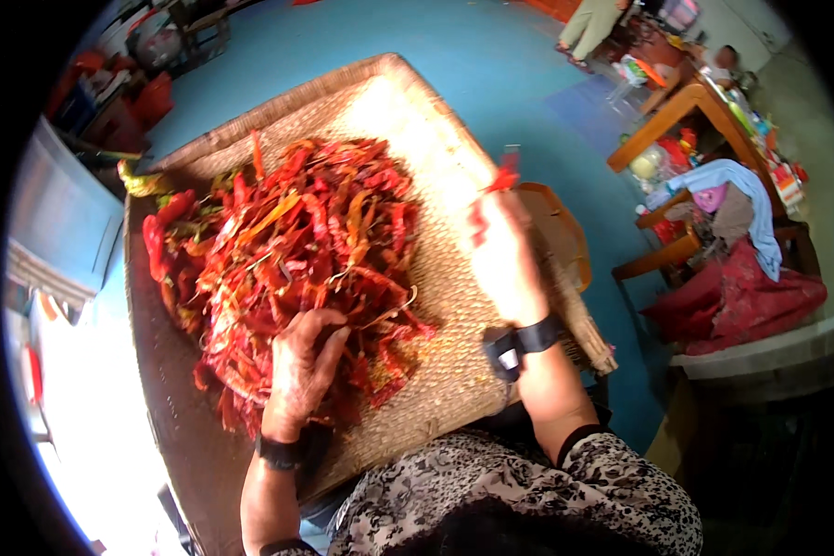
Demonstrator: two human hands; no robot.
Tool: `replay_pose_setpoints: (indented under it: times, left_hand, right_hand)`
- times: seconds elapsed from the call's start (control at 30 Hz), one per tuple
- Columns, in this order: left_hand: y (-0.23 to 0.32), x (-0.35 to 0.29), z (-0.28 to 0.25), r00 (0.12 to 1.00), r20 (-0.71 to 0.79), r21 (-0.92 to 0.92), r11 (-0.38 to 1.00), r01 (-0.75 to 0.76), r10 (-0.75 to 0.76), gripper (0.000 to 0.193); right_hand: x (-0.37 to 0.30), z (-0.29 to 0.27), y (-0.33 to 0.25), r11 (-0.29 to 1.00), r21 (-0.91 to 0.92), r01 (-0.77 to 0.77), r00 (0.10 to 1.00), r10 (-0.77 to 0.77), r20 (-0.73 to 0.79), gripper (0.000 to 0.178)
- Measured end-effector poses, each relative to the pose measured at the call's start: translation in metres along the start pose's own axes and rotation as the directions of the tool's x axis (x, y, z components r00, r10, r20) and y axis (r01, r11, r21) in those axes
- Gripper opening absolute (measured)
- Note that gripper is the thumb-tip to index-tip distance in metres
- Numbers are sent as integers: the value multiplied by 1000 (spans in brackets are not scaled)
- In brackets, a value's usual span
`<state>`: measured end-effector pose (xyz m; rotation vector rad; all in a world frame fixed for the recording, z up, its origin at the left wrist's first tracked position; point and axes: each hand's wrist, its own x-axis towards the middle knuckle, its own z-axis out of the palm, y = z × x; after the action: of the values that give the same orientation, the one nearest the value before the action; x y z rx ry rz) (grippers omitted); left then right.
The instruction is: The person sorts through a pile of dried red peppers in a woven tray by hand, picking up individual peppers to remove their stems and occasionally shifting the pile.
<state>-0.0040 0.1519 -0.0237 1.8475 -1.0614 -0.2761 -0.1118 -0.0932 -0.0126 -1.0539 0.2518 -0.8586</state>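
Head view: heap of wrinkled, dry-looking red and orange chillies (315,218), left of centre in a shallow tan woven tray (445,208). L hand (303,361), lower centre-left: fingers part-curled on heap's near side; can't tell if any chilli's gripped. R hand (508,255), right of centre, blurred: fingers look closed on small red item (502,180), kind unclear. Chillies prob. v. light, skins brittle-ish; best pinched gently nr stem.

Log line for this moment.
left hand: on wrinkled red chili peppers | right hand: blurred, apparently holding red scrap | peppers: heaped in rectangular tan woven tray
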Motion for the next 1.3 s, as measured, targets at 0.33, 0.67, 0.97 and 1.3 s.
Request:
replay_pose_setpoints:
  times: [0.33, 0.67, 0.97, 1.3]
  left_hand:
    - [18, 13, 6, 966, 5, 341, 908, -244, 258, 14]
    - [34, 51, 18, 968, -112, 217, 956, -196, 224, 22]
    - [-12, 93, 40, 988, -31, 780, 621, -72, 154, 59]
    - [-1, 55, 29, 965, 140, 509, 819, -264, 223, 26]
  right_hand:
    - [7, -20, -4, 953, 258, -158, 987, 152, 45, 37]
    - [-19, 9, 17, 537, -771, 342, 741, 351, 573, 25]
    - [10, -27, -18, 971, 228, -75, 988, 41, 151, 35]
    - [2, -14, -8, 960, -256, -111, 961, 170, 220, 30]
